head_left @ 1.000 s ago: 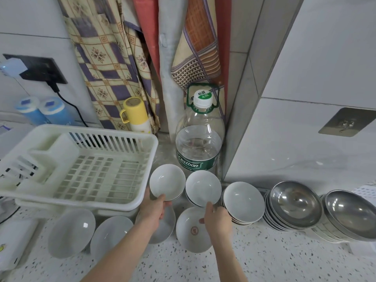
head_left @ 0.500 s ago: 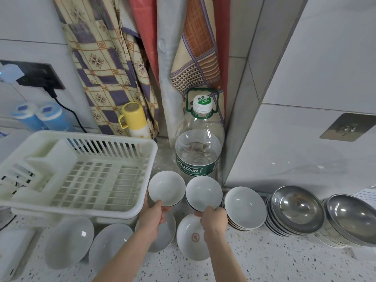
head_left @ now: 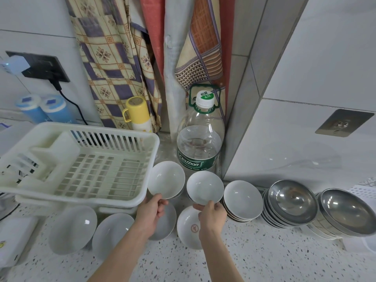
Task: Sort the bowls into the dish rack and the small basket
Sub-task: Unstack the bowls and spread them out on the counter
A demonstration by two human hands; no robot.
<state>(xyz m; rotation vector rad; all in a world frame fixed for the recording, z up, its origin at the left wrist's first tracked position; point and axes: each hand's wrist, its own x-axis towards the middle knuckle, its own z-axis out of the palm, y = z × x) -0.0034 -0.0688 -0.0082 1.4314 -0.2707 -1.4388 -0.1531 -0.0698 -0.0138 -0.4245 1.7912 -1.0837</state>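
Note:
My left hand [head_left: 151, 213] pinches the near rim of a small white bowl [head_left: 166, 179] held just right of the cream dish rack [head_left: 140, 197]. My right hand [head_left: 212, 215] grips the near rim of a second small white bowl [head_left: 204, 187] beside it. Below my hands lie larger white bowls: a bowl with a red mark [head_left: 188, 228], one partly under my left hand [head_left: 166, 222], and two more at the left [head_left: 110, 234] [head_left: 73, 228]. A stack of small white bowls [head_left: 243, 199] stands to the right. The small basket's white corner [head_left: 364, 192] peeks in at the far right.
Two stacks of steel bowls [head_left: 292, 202] [head_left: 348, 212] line the wall at the right. A large water bottle [head_left: 200, 139] and a yellow-capped flask [head_left: 138, 115] stand behind the bowls. Hanging cloths, a socket with a plug [head_left: 45, 69] and blue containers [head_left: 46, 109] are at the back.
Both hands have closed on the rims of the two small bowls and lifted them slightly. The right hand moved from the marked bowl up to the small bowl's rim.

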